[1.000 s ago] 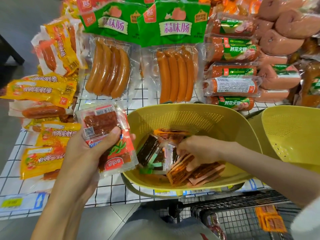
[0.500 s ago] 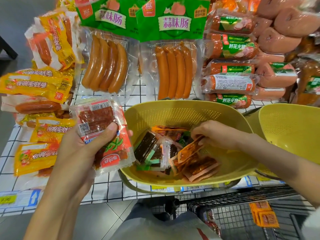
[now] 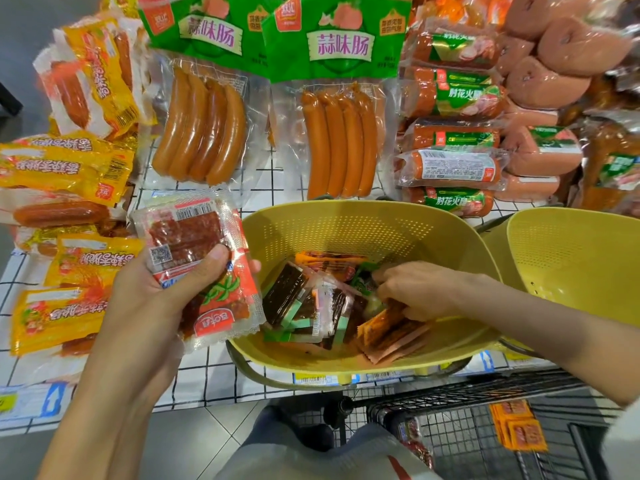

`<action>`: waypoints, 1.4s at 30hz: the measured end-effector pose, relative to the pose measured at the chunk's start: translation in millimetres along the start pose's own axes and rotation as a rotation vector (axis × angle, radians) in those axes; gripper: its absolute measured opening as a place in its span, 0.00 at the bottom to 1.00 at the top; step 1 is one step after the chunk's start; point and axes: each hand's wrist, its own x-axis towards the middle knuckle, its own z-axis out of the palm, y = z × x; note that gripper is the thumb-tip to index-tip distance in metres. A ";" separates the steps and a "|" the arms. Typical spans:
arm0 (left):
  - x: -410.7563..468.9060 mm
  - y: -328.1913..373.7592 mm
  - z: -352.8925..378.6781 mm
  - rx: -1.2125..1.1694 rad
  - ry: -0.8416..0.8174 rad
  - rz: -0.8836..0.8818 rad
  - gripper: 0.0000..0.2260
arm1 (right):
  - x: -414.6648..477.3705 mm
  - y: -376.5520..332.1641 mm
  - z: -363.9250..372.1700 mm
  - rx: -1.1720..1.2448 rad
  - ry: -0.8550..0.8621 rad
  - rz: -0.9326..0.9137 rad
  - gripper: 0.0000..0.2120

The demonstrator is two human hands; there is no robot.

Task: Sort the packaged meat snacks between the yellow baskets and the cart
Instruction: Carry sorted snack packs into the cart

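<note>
Your left hand (image 3: 149, 299) gripped the red packets (image 3: 187, 237): thumb clamped across the top one, fingers curled behind the stack. You held them up just left of the basket (image 3: 346, 223), and their lower corner overlapped its near-left rim.

Your right hand (image 3: 415, 292) was down inside that basket, knuckles up, fingers bent into the pile. I couldn't tell whether they had pinched anything, because the tips were buried among the wrappers. Right under that hand lay the orange packets (image 3: 388, 329), fanned out toward the near-right wall. To their left, the dark packets (image 3: 287, 296) with green ends filled the middle of the pile.

The basket stood at the near edge of the checked cloth (image 3: 207, 372), just in front of two green-topped packs of sausages (image 3: 201, 129). A second basket (image 3: 571, 258) stood close on its right; whether the two touched, I couldn't say.

The cart (image 3: 450, 403) was at near right, below the table edge, and an orange stack (image 3: 519, 427) lay down inside its wire frame.
</note>
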 end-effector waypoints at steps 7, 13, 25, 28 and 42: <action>0.7 -2.2 1.5 0.021 0.003 -0.026 0.21 | -0.5 4.3 -4.8 0.171 -0.053 0.033 0.14; -1.2 -4.2 -1.1 0.009 0.019 -0.003 0.16 | 12.6 8.1 -22.7 0.310 -0.592 0.064 0.11; -1.6 -3.1 -3.4 0.026 0.028 0.001 0.18 | 18.2 -3.8 -17.0 0.443 -0.585 0.142 0.27; -1.3 -2.6 -3.0 0.031 0.023 -0.001 0.19 | 19.0 -4.7 -15.3 0.392 -0.549 0.116 0.22; -2.5 -2.9 7.7 0.005 -0.020 -0.030 0.13 | 15.4 -9.6 -12.9 0.409 -0.479 0.072 0.16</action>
